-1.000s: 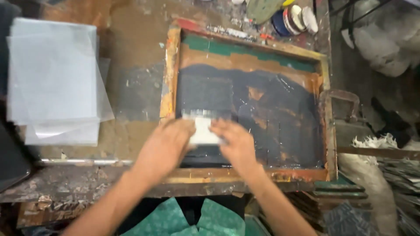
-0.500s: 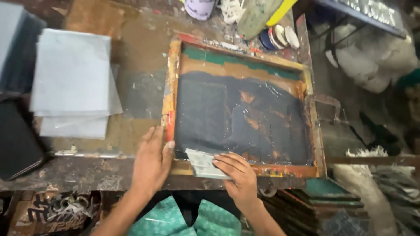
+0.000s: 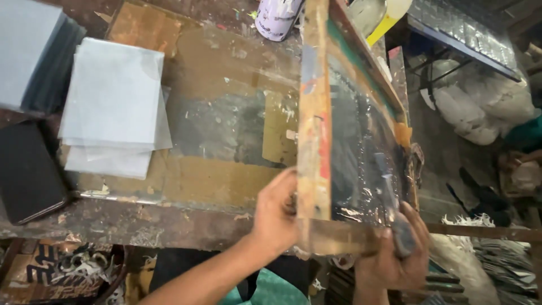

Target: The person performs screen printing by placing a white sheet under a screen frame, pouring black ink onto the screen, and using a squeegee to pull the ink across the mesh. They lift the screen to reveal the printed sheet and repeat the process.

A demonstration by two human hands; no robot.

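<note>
The bench [image 3: 186, 226] fills the left and the middle of the frame, stained and worn. On its right half the wooden printing frame [image 3: 314, 113] is tilted up on its far side, so its dark inked mesh [image 3: 361, 164] faces to the right and its near rail is low, at the bench edge in the lower middle.

Your left hand [image 3: 275, 217] is clenched on the near left corner of the frame, fingers under the rail. Your right hand [image 3: 395, 260] grasps the near right part of the rail and also a dark scraper tool [image 3: 390, 209] that lies against the mesh; how firm this grip is I cannot tell.

To lift well, I think you should raise both corners at the same level, so the frame does not twist. Keep the scraper pressed flat, because wet ink may run down to your fingers.

At the upper left lies a stack of thin pale sheets [image 3: 113, 107], well apart from the frame. A white can [image 3: 276, 20] stands at the top centre, just beside the far rail; take care not to knock it.
</note>
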